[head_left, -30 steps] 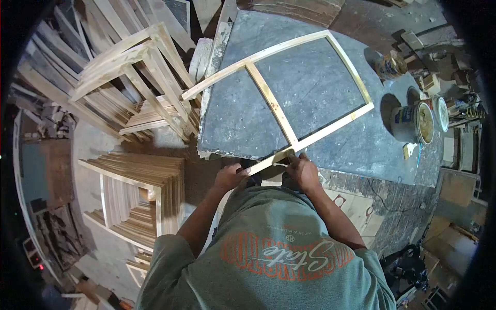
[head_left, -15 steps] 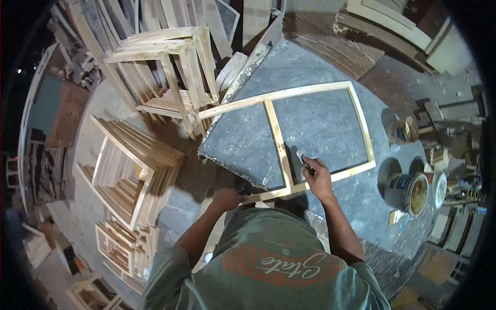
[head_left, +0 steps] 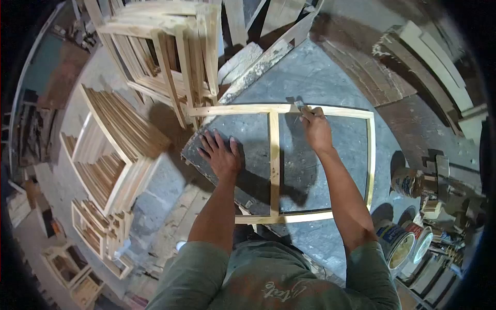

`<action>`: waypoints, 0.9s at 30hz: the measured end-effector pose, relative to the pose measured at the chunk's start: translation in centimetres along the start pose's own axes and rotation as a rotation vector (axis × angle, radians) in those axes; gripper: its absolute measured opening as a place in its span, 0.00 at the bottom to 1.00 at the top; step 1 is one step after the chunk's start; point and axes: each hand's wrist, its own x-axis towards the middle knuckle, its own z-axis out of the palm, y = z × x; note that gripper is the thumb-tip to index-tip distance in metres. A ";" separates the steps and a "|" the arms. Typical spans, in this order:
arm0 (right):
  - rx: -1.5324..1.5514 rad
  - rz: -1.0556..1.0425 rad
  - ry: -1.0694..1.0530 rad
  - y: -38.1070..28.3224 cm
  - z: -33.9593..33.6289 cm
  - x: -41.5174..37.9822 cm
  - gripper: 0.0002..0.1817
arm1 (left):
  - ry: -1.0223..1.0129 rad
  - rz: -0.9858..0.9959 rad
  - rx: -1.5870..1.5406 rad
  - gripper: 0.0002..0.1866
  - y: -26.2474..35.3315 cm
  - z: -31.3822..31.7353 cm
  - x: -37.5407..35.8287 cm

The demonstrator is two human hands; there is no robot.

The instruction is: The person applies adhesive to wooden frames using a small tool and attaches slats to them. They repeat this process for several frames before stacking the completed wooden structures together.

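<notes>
A light wooden frame (head_left: 274,155) with a middle crossbar lies on the grey worktable (head_left: 330,150). My right hand (head_left: 316,129) is closed around a small putty knife (head_left: 298,103), its blade at the frame's far rail, just right of the crossbar joint. The knife's handle is mostly hidden by my fingers. My left hand (head_left: 221,156) is spread with fingers apart over the tabletop, inside the frame's left opening. Nothing is in it.
Stacked wooden frames (head_left: 116,144) stand on the floor to the left, with more upright frames (head_left: 181,67) behind. At the right are open tubs (head_left: 400,245) and a can (head_left: 407,182). Boards (head_left: 429,67) lie at the far right.
My right hand has moved with the putty knife from the near rail to the far rail. My left hand has left the near rail and spread out farther forward. The view has shifted.
</notes>
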 end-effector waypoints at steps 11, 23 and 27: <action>-0.096 0.005 -0.101 0.3 -3.8 3.1 0.17 | -0.116 -0.073 0.075 0.39 0.7 -0.5 0.5; -0.121 0.116 -0.358 -3.0 -2.4 2.3 0.19 | -0.148 -0.080 0.122 0.39 0.7 -0.4 0.6; -0.211 0.011 -0.442 -2.4 -4.4 3.4 0.15 | -0.149 -0.079 0.110 0.40 0.9 -0.6 0.8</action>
